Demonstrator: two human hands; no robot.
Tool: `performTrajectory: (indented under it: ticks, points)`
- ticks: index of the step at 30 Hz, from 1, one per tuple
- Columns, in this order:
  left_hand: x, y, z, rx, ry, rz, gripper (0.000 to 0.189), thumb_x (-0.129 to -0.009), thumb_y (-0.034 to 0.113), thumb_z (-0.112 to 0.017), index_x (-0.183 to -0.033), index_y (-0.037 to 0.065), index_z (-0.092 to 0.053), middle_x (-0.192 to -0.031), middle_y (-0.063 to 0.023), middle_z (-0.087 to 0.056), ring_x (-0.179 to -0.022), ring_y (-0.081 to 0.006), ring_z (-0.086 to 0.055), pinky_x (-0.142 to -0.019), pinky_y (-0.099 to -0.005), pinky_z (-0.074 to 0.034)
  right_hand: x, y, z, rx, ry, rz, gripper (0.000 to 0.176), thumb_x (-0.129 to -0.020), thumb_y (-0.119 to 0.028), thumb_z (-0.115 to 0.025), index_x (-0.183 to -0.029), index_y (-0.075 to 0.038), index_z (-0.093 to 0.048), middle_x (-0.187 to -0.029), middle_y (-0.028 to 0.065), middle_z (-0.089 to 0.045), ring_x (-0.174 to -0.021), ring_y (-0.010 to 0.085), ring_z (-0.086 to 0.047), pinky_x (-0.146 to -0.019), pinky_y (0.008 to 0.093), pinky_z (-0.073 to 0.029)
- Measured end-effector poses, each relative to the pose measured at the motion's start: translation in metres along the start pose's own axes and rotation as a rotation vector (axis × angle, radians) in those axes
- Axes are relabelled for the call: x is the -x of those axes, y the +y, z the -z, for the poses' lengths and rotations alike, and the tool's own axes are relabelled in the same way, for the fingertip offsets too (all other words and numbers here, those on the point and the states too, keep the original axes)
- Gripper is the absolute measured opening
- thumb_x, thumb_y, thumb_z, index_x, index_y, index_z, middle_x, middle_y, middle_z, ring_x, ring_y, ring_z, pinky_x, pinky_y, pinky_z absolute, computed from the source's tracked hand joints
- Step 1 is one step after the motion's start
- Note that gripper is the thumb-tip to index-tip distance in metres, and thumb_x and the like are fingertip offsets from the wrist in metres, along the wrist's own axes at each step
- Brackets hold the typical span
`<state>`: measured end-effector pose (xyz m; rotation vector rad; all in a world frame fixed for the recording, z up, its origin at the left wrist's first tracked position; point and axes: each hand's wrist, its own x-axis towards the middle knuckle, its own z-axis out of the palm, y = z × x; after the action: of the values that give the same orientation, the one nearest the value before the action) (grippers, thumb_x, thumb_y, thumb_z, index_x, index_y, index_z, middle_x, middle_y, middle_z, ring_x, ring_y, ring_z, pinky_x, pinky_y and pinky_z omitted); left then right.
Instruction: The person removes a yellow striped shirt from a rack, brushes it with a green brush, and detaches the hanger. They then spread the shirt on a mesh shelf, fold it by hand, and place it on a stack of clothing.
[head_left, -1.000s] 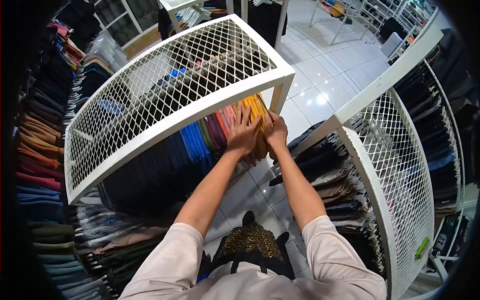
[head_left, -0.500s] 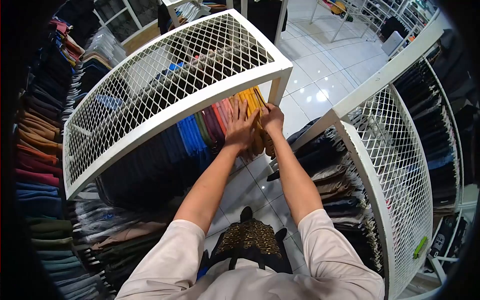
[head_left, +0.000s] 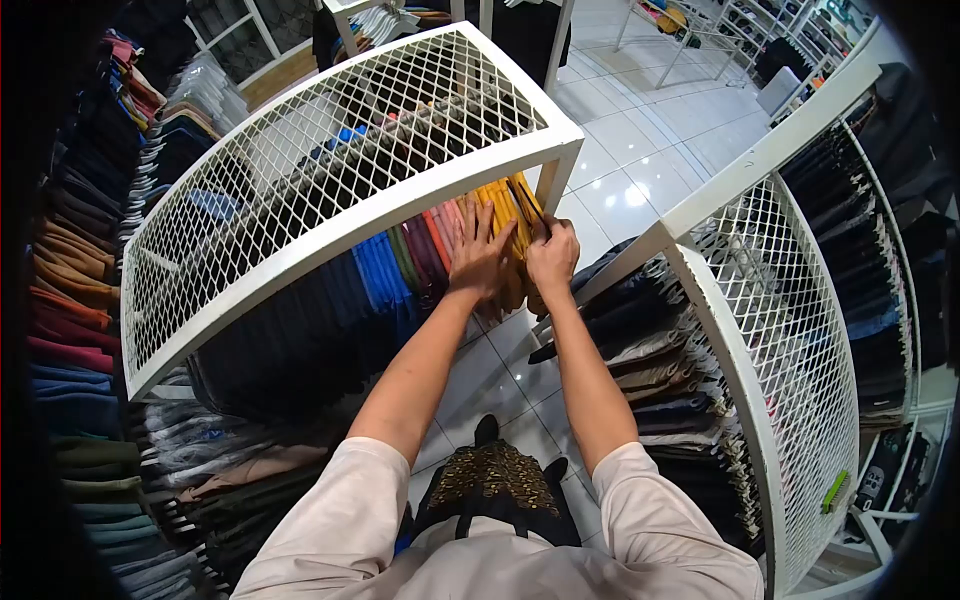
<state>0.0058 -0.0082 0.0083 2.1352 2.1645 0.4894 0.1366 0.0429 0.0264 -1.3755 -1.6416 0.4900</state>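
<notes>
My left hand [head_left: 478,258] lies with its fingers spread on the pink and yellow garments in a row hanging below the white mesh-topped rack [head_left: 400,195]. My right hand [head_left: 553,256] is closed at the end of that row, its fingers curled at the edge of a mustard-yellow garment [head_left: 516,205]. A dark line runs along this garment near my right fingers. The exact pinch is partly hidden by the hand. Left of my hands hang maroon, green, blue [head_left: 382,270] and dark garments, packed close together.
To the right stands a second white mesh rack [head_left: 790,360] with dark and brown garments [head_left: 660,370] on hangers. A green brush-like object [head_left: 837,492] sits on its mesh. Folded coloured clothes [head_left: 80,330] line the left side. Tiled floor [head_left: 620,150] runs between the racks.
My right hand has moved slightly right and towards me, and the yellow garments near it are spread a little wider. My left hand stays nearly in place.
</notes>
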Motion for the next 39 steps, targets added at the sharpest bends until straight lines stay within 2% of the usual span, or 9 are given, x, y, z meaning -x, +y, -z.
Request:
performTrajectory:
  ticks: [11, 15, 22, 28, 32, 35, 36, 37, 39]
  points:
    - [0.0, -0.011, -0.01, 0.034, 0.051, -0.047, 0.07, -0.09, 0.024, -0.071, -0.154, 0.026, -0.044, -0.168, -0.0189, -0.015, -0.156, -0.0441, -0.003, -0.124, -0.0587, -0.017, 0.06, 0.024, 0.035, 0.184, -0.443, -0.108, 0.028, -0.089, -0.017, -0.065, -0.108, 0.005, -0.063, -0.108, 0.0275, -0.066, -0.103, 0.0447, -0.063, -0.091, 0.0499, -0.05]
    - [0.0, -0.01, 0.001, 0.008, -0.054, -0.041, 0.07, -0.093, 0.028, -0.065, -0.157, 0.028, -0.037, -0.169, -0.0191, -0.012, -0.156, -0.0446, -0.003, -0.124, -0.0586, -0.017, 0.078, 0.024, 0.058, 0.262, -0.534, -0.146, 0.03, -0.087, -0.015, -0.069, -0.11, 0.003, -0.062, -0.105, 0.0265, -0.068, -0.104, 0.0451, -0.064, -0.092, 0.0498, -0.05]
    - [0.017, -0.007, 0.013, 0.098, -0.172, -0.085, 0.073, -0.096, 0.029, -0.062, -0.161, 0.021, -0.03, -0.168, -0.0221, -0.012, -0.155, -0.0455, -0.006, -0.123, -0.0581, -0.018, 0.135, 0.013, 0.133, 0.257, -0.447, -0.157, 0.025, -0.086, -0.012, -0.066, -0.108, -0.002, -0.062, -0.103, 0.0245, -0.068, -0.102, 0.0454, -0.063, -0.089, 0.0513, -0.05]
    - [0.055, 0.044, 0.074, 0.484, 0.126, -0.157, 0.07, -0.101, 0.028, -0.059, -0.16, 0.01, -0.027, -0.161, -0.0268, -0.028, -0.148, -0.0456, -0.029, -0.121, -0.0503, -0.028, 0.172, -0.028, 0.232, 0.299, -0.311, -0.051, 0.023, -0.087, -0.005, -0.062, -0.11, -0.003, -0.058, -0.104, 0.0216, -0.066, -0.099, 0.0441, -0.064, -0.085, 0.0524, -0.051]
    - [0.052, 0.087, 0.119, 0.402, 0.326, -0.362, 0.073, -0.098, 0.024, -0.063, -0.16, 0.008, -0.026, -0.161, -0.0267, -0.027, -0.15, -0.0441, -0.025, -0.123, -0.0515, -0.023, 0.187, -0.064, 0.3, 0.302, -0.183, -0.022, 0.017, -0.087, -0.003, -0.061, -0.104, -0.003, -0.061, -0.099, 0.0209, -0.065, -0.095, 0.044, -0.063, -0.08, 0.0499, -0.05]
    - [0.046, 0.117, 0.152, 0.377, 0.342, -0.568, 0.065, -0.091, 0.015, -0.067, -0.151, 0.008, -0.041, -0.153, -0.0219, -0.042, -0.148, -0.0418, -0.031, -0.122, -0.0565, -0.023, 0.194, -0.097, 0.355, 0.316, -0.138, -0.058, 0.018, -0.088, -0.002, -0.06, -0.106, -0.002, -0.062, -0.103, 0.0218, -0.065, -0.096, 0.0451, -0.062, -0.081, 0.0489, -0.05]
    - [0.042, 0.128, 0.159, 0.408, 0.35, -0.622, 0.052, -0.09, 0.012, -0.067, -0.139, 0.007, -0.052, -0.14, -0.0187, -0.054, -0.142, -0.0398, -0.04, -0.121, -0.0592, -0.024, 0.198, -0.101, 0.373, 0.329, -0.134, -0.055, 0.017, -0.089, -0.003, -0.06, -0.106, -0.002, -0.061, -0.101, 0.0214, -0.065, -0.095, 0.0445, -0.063, -0.081, 0.0501, -0.05]
    - [0.039, 0.139, 0.169, 0.355, 0.375, -0.693, 0.039, -0.087, 0.011, -0.069, -0.125, 0.004, -0.059, -0.123, -0.0194, -0.062, -0.126, -0.0409, -0.053, -0.115, -0.0561, -0.033, 0.2, -0.103, 0.391, 0.34, -0.126, -0.05, 0.017, -0.09, -0.004, -0.06, -0.106, -0.002, -0.061, -0.1, 0.0211, -0.065, -0.095, 0.044, -0.063, -0.081, 0.0513, -0.05]
    - [0.041, 0.166, 0.186, 0.463, 0.331, -0.774, 0.031, -0.086, 0.01, -0.07, -0.114, 0.001, -0.062, -0.111, -0.0203, -0.064, -0.111, -0.0413, -0.059, -0.103, -0.0505, -0.044, 0.207, -0.118, 0.432, 0.321, -0.117, -0.083, 0.017, -0.091, -0.006, -0.06, -0.108, 0.0, -0.061, -0.101, 0.0222, -0.065, -0.096, 0.043, -0.063, -0.083, 0.0485, -0.05]
